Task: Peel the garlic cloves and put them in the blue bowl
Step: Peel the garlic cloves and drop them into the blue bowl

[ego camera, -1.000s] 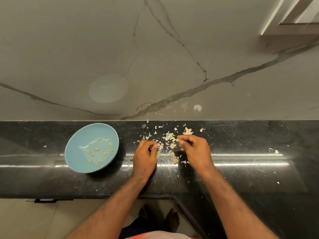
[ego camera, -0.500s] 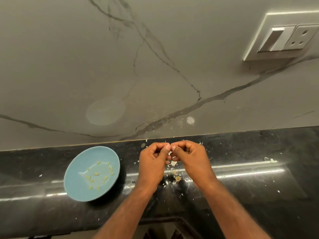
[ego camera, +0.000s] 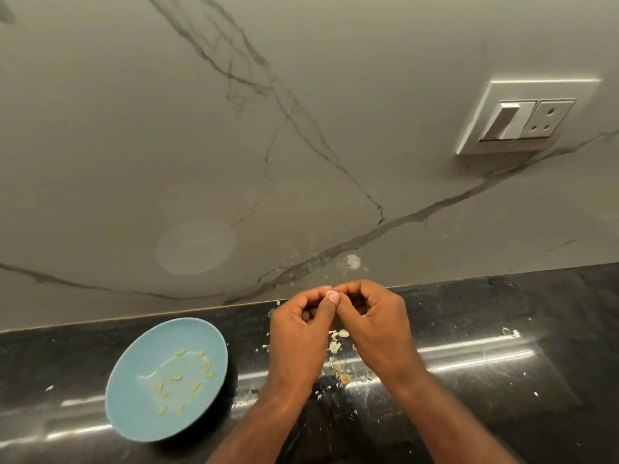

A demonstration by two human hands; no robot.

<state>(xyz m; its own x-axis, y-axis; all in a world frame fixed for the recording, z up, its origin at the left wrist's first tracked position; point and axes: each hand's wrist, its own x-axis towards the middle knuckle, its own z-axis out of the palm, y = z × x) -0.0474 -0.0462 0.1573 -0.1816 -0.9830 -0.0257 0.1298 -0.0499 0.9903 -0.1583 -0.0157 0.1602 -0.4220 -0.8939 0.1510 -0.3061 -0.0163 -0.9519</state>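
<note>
Grey veined marble wall fills most of the frame, with a switch plate (ego camera: 526, 118) at upper right and a glossy black tabletop (ego camera: 502, 380) along the bottom. Your left hand (ego camera: 298, 333) and right hand (ego camera: 378, 326) meet at centre, raised above the tabletop. The fingers (ego camera: 330, 308) of both are curled in, tips pressed together on a small pale garlic clove (ego camera: 330, 292). So little of it shows that you cannot tell how much skin is left on it. The grip is only at the fingertips, so the likeliest slip is the clove popping out as you pull at the skin. It would then land in the peel scraps (ego camera: 335, 346) lying directly under your hands, where a pale clove is hard to pick out from pale husk. It could also skid on the shiny surface toward the lower edge of the frame. The blue bowl (ego camera: 134, 380) sits at lower left, apart from your hands, with peeled cloves (ego camera: 176, 377) scattered in it. Moving over to it is a second chance to drop the clove short. Flakes of skin clinging to your fingers could fall in with it. Your left forearm runs close past the bowl's right rim, so a careless swing might knock it.
</note>
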